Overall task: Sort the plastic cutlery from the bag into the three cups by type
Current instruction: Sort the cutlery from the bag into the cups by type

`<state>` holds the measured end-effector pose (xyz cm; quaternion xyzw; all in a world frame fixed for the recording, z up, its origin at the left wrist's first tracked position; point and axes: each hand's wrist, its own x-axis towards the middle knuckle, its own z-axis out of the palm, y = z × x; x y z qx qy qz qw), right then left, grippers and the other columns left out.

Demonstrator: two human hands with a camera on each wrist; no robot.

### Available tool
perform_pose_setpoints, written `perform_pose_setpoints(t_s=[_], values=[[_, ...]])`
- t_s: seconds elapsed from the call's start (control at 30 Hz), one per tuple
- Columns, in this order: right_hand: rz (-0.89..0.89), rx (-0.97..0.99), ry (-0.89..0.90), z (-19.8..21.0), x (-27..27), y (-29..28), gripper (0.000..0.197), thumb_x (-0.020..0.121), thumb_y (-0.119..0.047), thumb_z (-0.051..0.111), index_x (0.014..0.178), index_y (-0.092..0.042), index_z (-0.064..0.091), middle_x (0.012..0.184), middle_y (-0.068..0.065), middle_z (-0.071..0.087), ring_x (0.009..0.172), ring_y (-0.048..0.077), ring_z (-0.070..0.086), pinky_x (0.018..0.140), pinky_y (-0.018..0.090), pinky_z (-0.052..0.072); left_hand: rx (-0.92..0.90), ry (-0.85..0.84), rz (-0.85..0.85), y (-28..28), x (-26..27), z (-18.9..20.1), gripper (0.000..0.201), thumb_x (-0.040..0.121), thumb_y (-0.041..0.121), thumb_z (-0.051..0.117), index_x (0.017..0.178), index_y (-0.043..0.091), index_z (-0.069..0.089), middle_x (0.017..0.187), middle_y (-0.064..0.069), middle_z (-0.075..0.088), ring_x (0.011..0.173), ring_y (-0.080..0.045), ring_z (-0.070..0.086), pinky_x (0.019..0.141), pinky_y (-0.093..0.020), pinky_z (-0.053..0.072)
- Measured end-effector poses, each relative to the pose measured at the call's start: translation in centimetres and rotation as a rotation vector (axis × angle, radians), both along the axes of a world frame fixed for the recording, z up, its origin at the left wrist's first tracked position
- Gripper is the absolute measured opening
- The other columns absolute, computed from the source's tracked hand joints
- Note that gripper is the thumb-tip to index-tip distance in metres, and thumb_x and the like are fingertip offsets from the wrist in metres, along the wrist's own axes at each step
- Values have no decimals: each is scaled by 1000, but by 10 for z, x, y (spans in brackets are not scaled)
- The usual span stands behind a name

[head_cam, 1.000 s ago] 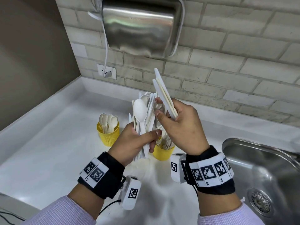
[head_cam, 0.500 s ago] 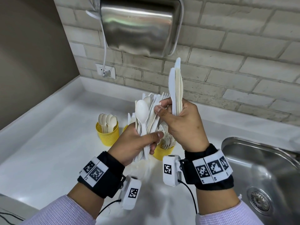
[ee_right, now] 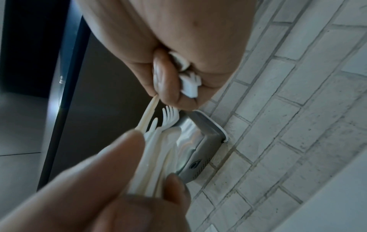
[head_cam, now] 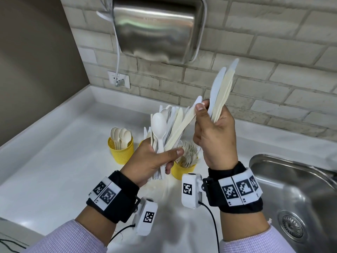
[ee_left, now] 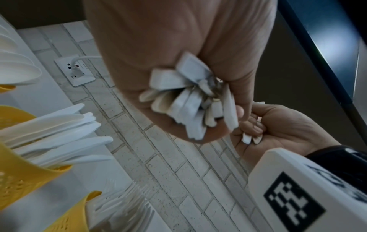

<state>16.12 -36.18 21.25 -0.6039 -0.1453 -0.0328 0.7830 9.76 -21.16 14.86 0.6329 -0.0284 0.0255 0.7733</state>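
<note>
My left hand (head_cam: 156, 159) grips a mixed bundle of white plastic cutlery (head_cam: 164, 128) upright above the cups; its handle ends (ee_left: 190, 100) stick out below the fist. My right hand (head_cam: 209, 123) holds several knives (head_cam: 221, 92) that lean up and to the right. Its thumb and forefinger also pinch the tip of one more knife (head_cam: 186, 119) in the bundle. A yellow cup of spoons (head_cam: 121, 150) stands to the left and a yellow cup of forks (head_cam: 182, 170) below the hands. The yellow cup of knives (ee_left: 21, 174) is clear only in the left wrist view.
The cups stand on a white counter (head_cam: 63, 161) in a corner. A steel sink (head_cam: 295, 189) lies to the right. A steel hand dryer (head_cam: 156, 28) hangs on the brick wall above, with its cable plugged into a socket (head_cam: 119, 79).
My right hand has tilted its knives from upright to leaning right, and its thumb and forefinger now pinch another knife in the bundle. The left hand has barely moved.
</note>
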Motion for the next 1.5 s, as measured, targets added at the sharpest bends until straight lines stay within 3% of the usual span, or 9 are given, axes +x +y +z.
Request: perform_pose_setpoints(t_s=[0.17,0.37,0.47,0.67,0.83,0.97,1.1,1.27,1.5], values=[[4,-155,-92,-1,-4,-3,25,97,-16,69,78,-28,57,58,-18,50,48,0,47,53,15,37,43,7,13,1,1,-3,13,85,17,82,90,11,72,64,-13,55,52,-27,44,56,-33,46],[-12,-235,-166,-3,-16,-1,18,87,-12,80,85,-7,62,75,5,65,71,11,65,68,21,51,87,-22,31,0,3,-3,34,82,26,83,100,1,68,66,-27,53,53,-28,47,57,-36,46],[-34,-193,-126,-7,-21,3,25,84,-6,81,91,2,58,75,0,62,70,11,66,66,22,55,97,-35,53,1,3,-4,39,80,29,84,99,-1,67,72,-38,54,53,-29,48,58,-39,46],[-13,-153,-88,-10,-25,7,17,87,-4,77,94,-1,62,82,12,66,69,23,69,61,28,57,77,-42,81,-1,3,-3,41,81,27,83,106,-1,67,65,-22,54,52,-27,48,55,-37,45],[-26,-30,-45,-13,-21,7,18,100,-17,64,85,-11,58,55,-9,49,45,8,44,50,26,37,162,-34,84,0,-1,2,24,86,18,82,80,3,64,54,-17,53,48,-28,49,56,-37,45],[-41,93,6,-9,-13,9,18,108,-20,47,94,-9,46,58,1,34,43,13,30,43,29,22,220,-29,83,-3,-4,5,21,87,16,82,77,6,67,53,-12,55,50,-25,50,59,-38,46],[-167,206,29,-6,-6,7,19,106,-25,45,96,-10,51,79,3,59,70,21,57,71,42,49,225,-25,81,-4,-5,6,20,88,15,81,74,15,67,51,-8,55,51,-25,48,59,-42,45],[-103,532,193,0,-5,-1,9,111,-21,37,112,-14,44,73,12,56,56,29,60,66,49,57,137,-1,124,-4,-3,-1,26,88,19,82,84,-1,65,55,-13,54,48,-25,43,55,-37,40],[-150,300,194,-19,-6,-4,21,105,-29,56,91,-16,46,53,0,31,38,15,27,40,22,32,-3,-60,282,-6,1,7,18,84,10,78,83,2,62,59,-7,52,45,-23,42,50,-31,41]])
